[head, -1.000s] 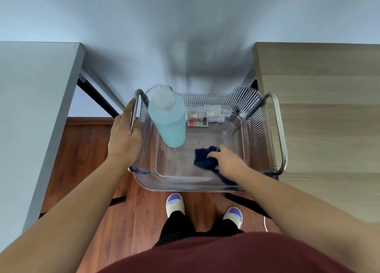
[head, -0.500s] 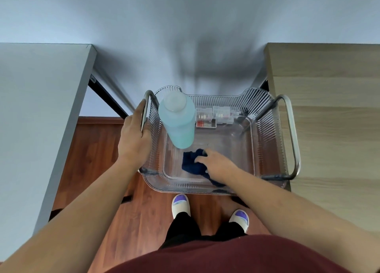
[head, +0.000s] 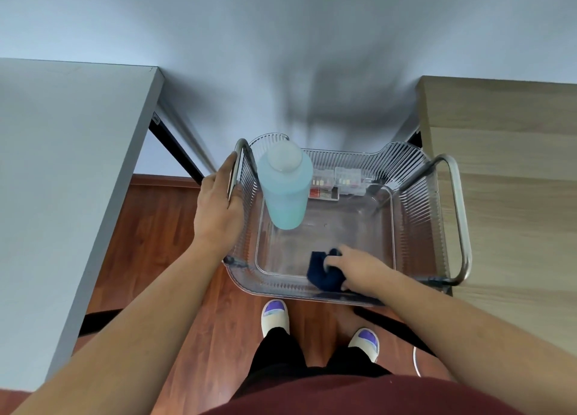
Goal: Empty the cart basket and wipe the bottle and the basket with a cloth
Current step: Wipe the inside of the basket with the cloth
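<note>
A clear ribbed cart basket [head: 415, 227] stands in front of me between two tables. A pale blue bottle [head: 284, 186] with a white cap stands upright in its back left corner. My left hand [head: 220, 208] grips the cart's left metal handle [head: 241, 152]. Inside the basket, at the front, my right hand [head: 359, 269] presses a dark blue cloth [head: 323, 272] against the basket floor, fingers curled over it. Part of the cloth is hidden under my hand.
Small clear boxes [head: 338, 182] with red and yellow contents lie at the basket's back wall. A grey table [head: 62, 180] is on the left, a wooden table [head: 515, 180] on the right. The cart's right handle [head: 459, 221] touches the wooden table's side. My slippered feet [head: 274, 316] stand below.
My right hand has slid the cloth over the basket floor, first left, then back toward the front edge. The left hand stays on the handle.
</note>
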`<state>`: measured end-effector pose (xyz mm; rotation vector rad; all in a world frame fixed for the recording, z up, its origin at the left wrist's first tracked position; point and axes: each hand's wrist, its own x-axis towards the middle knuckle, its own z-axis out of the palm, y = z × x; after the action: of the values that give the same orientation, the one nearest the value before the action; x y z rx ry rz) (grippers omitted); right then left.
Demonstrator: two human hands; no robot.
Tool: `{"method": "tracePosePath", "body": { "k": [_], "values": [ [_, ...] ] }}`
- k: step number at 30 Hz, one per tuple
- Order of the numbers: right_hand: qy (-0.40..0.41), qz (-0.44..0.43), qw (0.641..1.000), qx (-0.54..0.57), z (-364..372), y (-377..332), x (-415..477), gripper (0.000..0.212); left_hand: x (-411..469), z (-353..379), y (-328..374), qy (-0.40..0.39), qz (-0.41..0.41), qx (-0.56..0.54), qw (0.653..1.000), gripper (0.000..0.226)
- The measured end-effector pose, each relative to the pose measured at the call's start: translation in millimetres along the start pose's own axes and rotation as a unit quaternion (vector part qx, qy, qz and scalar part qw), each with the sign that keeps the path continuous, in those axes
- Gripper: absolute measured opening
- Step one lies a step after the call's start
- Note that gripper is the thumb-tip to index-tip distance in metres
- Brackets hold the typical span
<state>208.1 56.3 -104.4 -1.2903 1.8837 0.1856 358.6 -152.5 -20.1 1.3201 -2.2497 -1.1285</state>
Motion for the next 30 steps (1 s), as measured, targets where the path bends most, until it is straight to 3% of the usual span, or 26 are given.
{"method": "tracePosePath", "body": {
  "k": [5, 12, 15, 18, 23, 26, 30],
  "values": [
    [0.015, -0.064, 0.997, 0.051, -5, -59, 36, 0.053, 0, 0, 0, -0.003, -0.002, -0.017, 1.0, 0.049],
    [0.079, -0.086, 0.993, -0.005, -9, -104, 67, 0.055, 1, 0, -2, -0.006, -0.004, -0.046, 0.999, 0.05],
    [-0.003, -0.117, 0.993, 0.03, -7, -98, 59, 0.05, 0, -1, -3, -0.006, -0.003, -0.039, 0.999, 0.051],
    [-0.031, -0.097, 0.994, 0.047, -12, -72, 42, 0.04, 0, -2, -2, -0.004, -0.002, -0.035, 0.999, 0.052],
    [-0.055, -0.03, 0.995, -0.077, -22, 7, -5, 0.034, 0, -1, -3, -0.006, -0.005, -0.052, 0.999, 0.051],
    [-0.033, 0.019, 0.997, -0.074, -17, 21, -21, 0.041, 1, -2, -4, -0.004, -0.006, -0.056, 0.998, 0.049],
    [0.037, -0.019, 0.999, 0.031, -9, -14, 3, 0.037, 1, -2, -8, -0.005, 0.001, -0.037, 0.999, 0.049]
  ]
}}
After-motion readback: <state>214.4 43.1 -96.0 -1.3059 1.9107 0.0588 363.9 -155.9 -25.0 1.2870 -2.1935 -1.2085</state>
